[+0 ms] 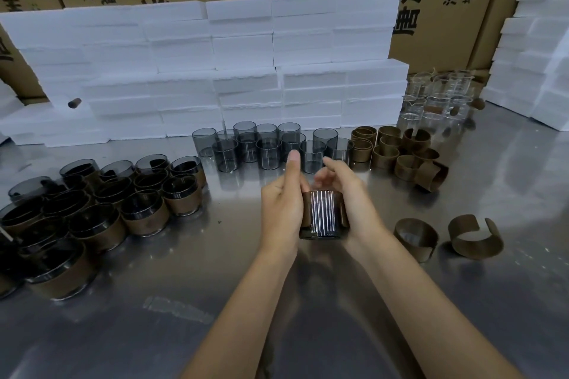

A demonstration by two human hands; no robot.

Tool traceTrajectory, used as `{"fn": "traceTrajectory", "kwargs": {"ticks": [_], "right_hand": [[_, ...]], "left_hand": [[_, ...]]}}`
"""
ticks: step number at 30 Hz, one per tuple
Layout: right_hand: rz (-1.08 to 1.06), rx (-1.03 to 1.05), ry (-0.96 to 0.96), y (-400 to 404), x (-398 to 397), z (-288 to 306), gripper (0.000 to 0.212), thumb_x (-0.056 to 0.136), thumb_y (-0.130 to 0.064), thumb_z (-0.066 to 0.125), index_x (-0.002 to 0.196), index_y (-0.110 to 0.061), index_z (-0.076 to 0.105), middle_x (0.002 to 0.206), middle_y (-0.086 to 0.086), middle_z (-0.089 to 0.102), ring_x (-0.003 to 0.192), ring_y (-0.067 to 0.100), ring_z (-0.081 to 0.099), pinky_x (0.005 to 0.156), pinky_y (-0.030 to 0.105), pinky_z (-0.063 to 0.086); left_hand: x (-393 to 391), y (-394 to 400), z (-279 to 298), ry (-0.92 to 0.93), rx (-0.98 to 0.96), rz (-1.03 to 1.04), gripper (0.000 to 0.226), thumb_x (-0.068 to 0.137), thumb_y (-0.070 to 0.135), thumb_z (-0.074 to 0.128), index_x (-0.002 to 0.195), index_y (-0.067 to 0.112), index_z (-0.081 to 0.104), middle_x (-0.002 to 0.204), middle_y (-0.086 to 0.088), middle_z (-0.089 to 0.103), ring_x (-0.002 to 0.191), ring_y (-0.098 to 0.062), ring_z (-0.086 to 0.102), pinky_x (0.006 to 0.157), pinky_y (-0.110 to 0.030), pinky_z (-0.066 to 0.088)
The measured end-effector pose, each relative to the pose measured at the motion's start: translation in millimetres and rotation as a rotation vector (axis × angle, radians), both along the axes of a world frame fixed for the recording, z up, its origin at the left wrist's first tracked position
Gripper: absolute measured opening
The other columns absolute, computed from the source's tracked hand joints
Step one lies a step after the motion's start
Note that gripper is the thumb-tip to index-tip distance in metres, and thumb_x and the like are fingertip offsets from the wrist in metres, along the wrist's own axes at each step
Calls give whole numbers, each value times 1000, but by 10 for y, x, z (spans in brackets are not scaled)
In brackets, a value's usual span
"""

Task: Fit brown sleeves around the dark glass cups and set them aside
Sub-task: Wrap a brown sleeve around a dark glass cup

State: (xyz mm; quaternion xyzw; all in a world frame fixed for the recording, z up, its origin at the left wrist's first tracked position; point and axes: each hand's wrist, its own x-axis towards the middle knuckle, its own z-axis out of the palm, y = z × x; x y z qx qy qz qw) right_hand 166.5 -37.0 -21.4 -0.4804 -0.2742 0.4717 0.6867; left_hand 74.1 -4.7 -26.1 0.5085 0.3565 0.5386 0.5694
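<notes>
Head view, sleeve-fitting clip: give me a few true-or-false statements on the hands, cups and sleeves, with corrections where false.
1. Both hands hold one dark cup with a brown sleeve around it. True.
2. The finished sleeved cups stand on the person's right. False: they are on the left.
3. Bare dark cups stand behind the hands, before the white foam blocks. True.
4. No loose sleeves are left. False: two loose sleeves lie right of the hands, and a sleeve pile sits farther back.
</notes>
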Motion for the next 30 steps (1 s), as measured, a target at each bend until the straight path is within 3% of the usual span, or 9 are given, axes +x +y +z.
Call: {"fn": "traceTrajectory", "kwargs": {"ticks": [3,6,9,11,15,20,25,27,30], "right_hand": [[329,-210,240,-36,-11,-11,51,91,-54,62,78,-8,80,81,15,73,71,28,74,71,45,61],[476,-218,358,-32,30,-78,60,91,-57,61,93,-1,82,102,23,75,91,38,76,80,58,60],[540,-123,404,-39,86,-94,57,96,-48,57,113,4,75,120,27,70,106,42,71,87,62,57],[590,-64,381,-50,114,-90,55,97,-39,54,128,6,67,132,28,64,118,43,65,98,62,52],[533,-3,228,0,35,-85,51,101,-43,55,128,-1,67,128,21,68,111,31,70,88,45,60],[-4,-21,-193,61,-71,-73,60,73,-68,71,103,-16,75,97,5,78,95,20,74,84,32,58],[-159,-18,-393,67,-2,-102,43,96,-61,54,99,-23,74,92,-9,77,87,-3,68,66,5,44],[-145,26,-391,88,-11,-99,33,105,-47,49,107,-26,74,102,-12,76,99,-4,65,77,4,45],[-114,79,-448,92,-1,-102,36,109,-26,47,142,-22,58,137,-10,59,131,2,50,100,5,38]], "left_hand": [[-48,63,1,48,153,76,66,100,60,52,44,25,49,47,7,43,46,-6,44,54,-14,43],[-112,115,-59,133,306,109,66,96,66,45,47,24,53,52,4,55,54,-9,55,69,-17,48],[-186,207,-134,265,462,286,57,106,46,44,56,24,63,65,12,66,82,-12,65,86,-27,49],[-239,282,-146,275,427,359,54,108,37,45,62,17,66,67,12,68,90,-21,66,91,-39,49],[-309,360,-150,263,258,320,53,108,43,46,67,19,70,70,-1,72,81,-25,71,90,-39,53],[-227,283,-129,285,76,-22,40,95,64,55,101,26,65,90,7,70,73,-9,65,67,-28,50],[-117,230,-152,128,-107,-136,42,90,49,74,116,19,60,100,-2,75,76,-14,70,71,-33,58],[-143,258,-147,-5,-162,-120,32,94,39,71,112,15,60,102,-8,74,82,-19,70,72,-31,58],[-196,303,-118,-122,-198,-130,19,102,29,60,107,11,62,101,-13,71,86,-22,69,76,-32,59]]}}
